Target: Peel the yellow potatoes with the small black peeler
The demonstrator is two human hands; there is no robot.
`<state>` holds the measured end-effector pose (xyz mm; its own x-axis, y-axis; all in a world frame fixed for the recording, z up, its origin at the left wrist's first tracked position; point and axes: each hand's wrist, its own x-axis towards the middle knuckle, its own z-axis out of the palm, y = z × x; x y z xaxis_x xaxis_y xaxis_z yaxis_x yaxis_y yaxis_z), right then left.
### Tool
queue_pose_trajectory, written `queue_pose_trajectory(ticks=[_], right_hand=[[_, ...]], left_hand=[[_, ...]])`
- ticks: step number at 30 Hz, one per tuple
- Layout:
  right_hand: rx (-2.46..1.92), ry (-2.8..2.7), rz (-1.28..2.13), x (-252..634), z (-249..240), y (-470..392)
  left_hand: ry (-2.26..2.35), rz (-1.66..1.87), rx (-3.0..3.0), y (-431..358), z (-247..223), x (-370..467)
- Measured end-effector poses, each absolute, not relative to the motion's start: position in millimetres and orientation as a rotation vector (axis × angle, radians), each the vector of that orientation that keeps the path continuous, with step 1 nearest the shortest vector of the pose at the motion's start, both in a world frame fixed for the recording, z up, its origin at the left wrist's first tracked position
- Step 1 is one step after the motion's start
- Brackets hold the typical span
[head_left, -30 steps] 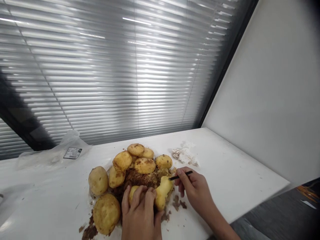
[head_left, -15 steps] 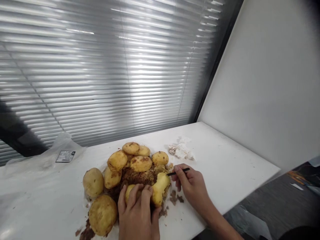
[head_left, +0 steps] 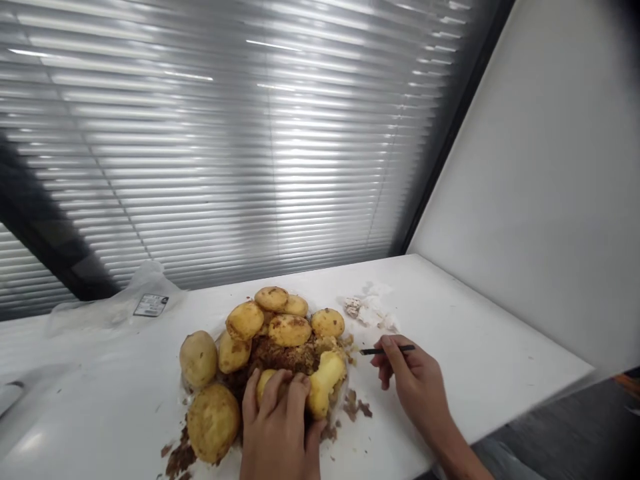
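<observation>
My left hand [head_left: 281, 417] is closed over a yellow peeled potato [head_left: 268, 381] at the near side of a pile. Against its thumb side lies a pale, carved potato piece [head_left: 327, 381]. My right hand [head_left: 407, 370] pinches a thin dark tool [head_left: 387, 350], whose tip points left and stands apart from the carved piece. Behind my left hand, several brown-spotted potatoes [head_left: 290, 331] ring a heap of brown peelings and scraps [head_left: 283, 353]. Two larger potatoes [head_left: 213, 423] sit at the left of the pile.
A crumpled white tissue [head_left: 373, 313] lies behind my right hand. A clear plastic bag with a label [head_left: 151, 305] rests at the back left of the white table [head_left: 480, 360]. Brown scraps [head_left: 357, 405] are scattered around the pile. Blinds [head_left: 240, 147] stand behind the table.
My right hand has drawn the dark tool away to the right, off the carved piece. My left hand keeps its hold. The whole view has shifted slightly.
</observation>
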<state>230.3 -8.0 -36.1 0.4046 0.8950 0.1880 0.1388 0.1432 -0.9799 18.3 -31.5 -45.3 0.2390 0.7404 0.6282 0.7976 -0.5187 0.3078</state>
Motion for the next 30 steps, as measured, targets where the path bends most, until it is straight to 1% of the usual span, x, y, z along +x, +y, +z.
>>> queue_pose_trajectory(ticks=[5, 11, 16, 20, 22, 27, 30], right_hand=[[-1.341, -0.987, 0.619, 226.3, -39.3, -10.6], [-1.379, -1.182, 0.616, 230.9, -44.6, -11.4], [-1.414, -1.340, 0.467, 233.2, -50.5, -7.7], [-1.415, -1.444, 0.362, 232.5, -51.6, -3.7], [-1.402, -1.463, 0.349, 231.8, -51.6, -2.1], [-1.372, -1.464, 0.344, 229.0, -50.4, 0.1], [-1.380, -1.453, 0.365, 229.9, -52.5, 2.1]], left_hand=[[-1.543, -1.156, -2.437, -35.6, -38.1, 17.3], [-1.624, -1.164, -2.469, -36.2, -29.7, 14.4], [-1.694, -1.037, -2.576, -36.2, -23.7, 11.0], [-1.645, -1.038, -2.539, -42.4, -19.2, 7.5], [-1.608, -1.120, -2.503, -49.3, -18.1, 4.9], [-1.575, -1.592, -2.408, -64.9, -15.8, -7.0], [-1.650, -1.675, -2.352, -61.6, -7.3, -15.4]])
